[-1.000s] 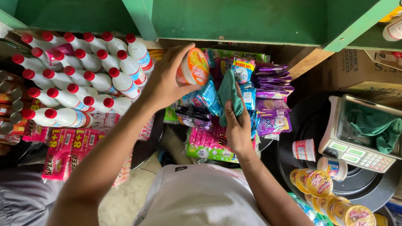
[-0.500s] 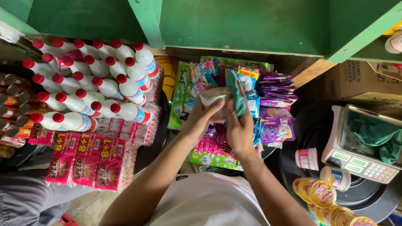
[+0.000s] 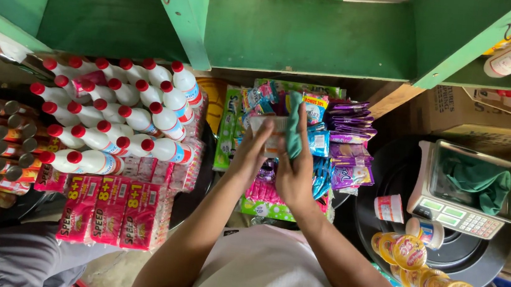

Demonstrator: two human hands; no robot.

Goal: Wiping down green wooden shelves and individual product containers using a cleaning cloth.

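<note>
Nearest the camera, both forearms reach forward from a white shirt. The left hand (image 3: 253, 151) wraps around a small pale container (image 3: 269, 132), fingers closed on its side. The right hand (image 3: 296, 166) presses a teal cloth (image 3: 294, 128) against that container, fingers clamped on the cloth; what kind of container it is cannot be told, as the hands cover most of it. Both are held above hanging sachet strips (image 3: 343, 139). To the left lie rows of red-capped white bottles (image 3: 114, 117); to the right stands a weighing scale (image 3: 463, 195). Beyond is a green shelf (image 3: 309, 36). Risk: the container could slip under the cloth's pressure and drop among the sachets.
</note>
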